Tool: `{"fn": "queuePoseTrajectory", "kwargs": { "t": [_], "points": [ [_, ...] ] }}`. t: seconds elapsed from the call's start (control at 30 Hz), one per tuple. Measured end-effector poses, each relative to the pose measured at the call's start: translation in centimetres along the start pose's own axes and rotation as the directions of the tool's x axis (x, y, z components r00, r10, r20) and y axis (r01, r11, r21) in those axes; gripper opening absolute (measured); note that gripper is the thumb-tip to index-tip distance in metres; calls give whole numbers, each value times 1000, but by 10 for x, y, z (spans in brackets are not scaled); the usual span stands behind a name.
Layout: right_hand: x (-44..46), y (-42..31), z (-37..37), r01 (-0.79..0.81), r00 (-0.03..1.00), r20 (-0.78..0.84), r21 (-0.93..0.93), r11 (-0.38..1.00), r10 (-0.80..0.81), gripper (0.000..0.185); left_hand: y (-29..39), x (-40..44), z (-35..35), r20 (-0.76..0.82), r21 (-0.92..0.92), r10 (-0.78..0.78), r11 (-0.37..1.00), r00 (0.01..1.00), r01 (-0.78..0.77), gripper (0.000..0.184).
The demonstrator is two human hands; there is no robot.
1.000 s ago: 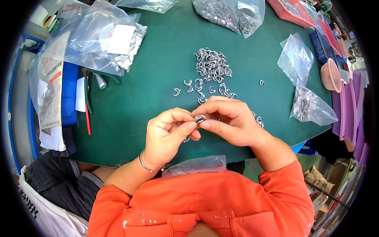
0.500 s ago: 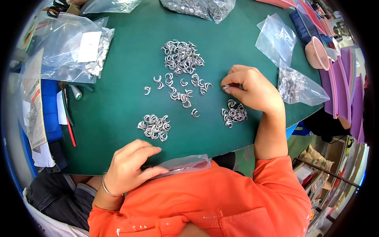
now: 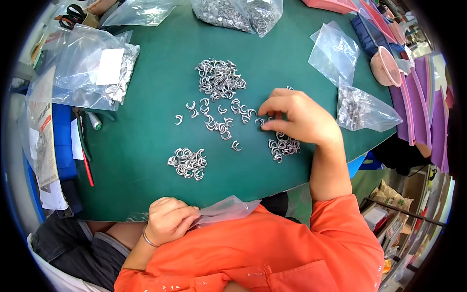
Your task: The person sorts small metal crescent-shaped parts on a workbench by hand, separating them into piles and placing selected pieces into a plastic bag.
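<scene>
My left hand is closed at the table's front edge, its fingers pinching the end of a clear plastic bag. My right hand is above the table, thumb and fingers apart, with a small crescent-shaped metal piece lying at the fingertips. Just below that hand sits a small pile of metal pieces, partly covered by it. Another small pile lies at the front left. Farther back is the largest pile, with loose crescents scattered in front of it.
Bags of metal parts stand at the back and left. On the right are a bag of parts, an empty-looking bag, a pink basket and a blue basket. A red pen lies left, beside pliers.
My left hand has moved down and closed on the clear bag, whose end is now lifted. My right hand has shifted slightly left and down, its fingers spread from the earlier pinch.
</scene>
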State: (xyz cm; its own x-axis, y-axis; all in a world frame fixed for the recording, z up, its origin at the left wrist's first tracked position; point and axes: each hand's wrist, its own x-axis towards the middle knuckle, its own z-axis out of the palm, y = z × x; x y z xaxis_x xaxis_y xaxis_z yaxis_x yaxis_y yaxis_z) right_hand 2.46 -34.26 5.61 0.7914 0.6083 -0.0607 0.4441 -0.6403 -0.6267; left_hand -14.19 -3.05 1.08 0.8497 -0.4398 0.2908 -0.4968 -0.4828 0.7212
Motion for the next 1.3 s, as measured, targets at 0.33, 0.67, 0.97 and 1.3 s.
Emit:
{"fn": "queuePoseTrajectory", "kwargs": {
  "t": [0.33,0.67,0.97,1.3],
  "points": [
    [-2,9,-1,19,993,-119,71,997,-11,14,0,-3,2,-91,22,53,998,994,-51,18],
    [-9,14,-15,30,990,-136,19,999,-27,14,0,-2,1,-106,-7,38,999,994,-39,18],
    [-1,35,-11,-292,887,-385,-44,955,253,14,1,-2,0,-102,-25,24,999,994,-27,17],
    [-3,25,-8,-30,999,-37,90,996,33,12,0,-5,1,-140,-25,45,999,989,-49,17]
  ]
}}
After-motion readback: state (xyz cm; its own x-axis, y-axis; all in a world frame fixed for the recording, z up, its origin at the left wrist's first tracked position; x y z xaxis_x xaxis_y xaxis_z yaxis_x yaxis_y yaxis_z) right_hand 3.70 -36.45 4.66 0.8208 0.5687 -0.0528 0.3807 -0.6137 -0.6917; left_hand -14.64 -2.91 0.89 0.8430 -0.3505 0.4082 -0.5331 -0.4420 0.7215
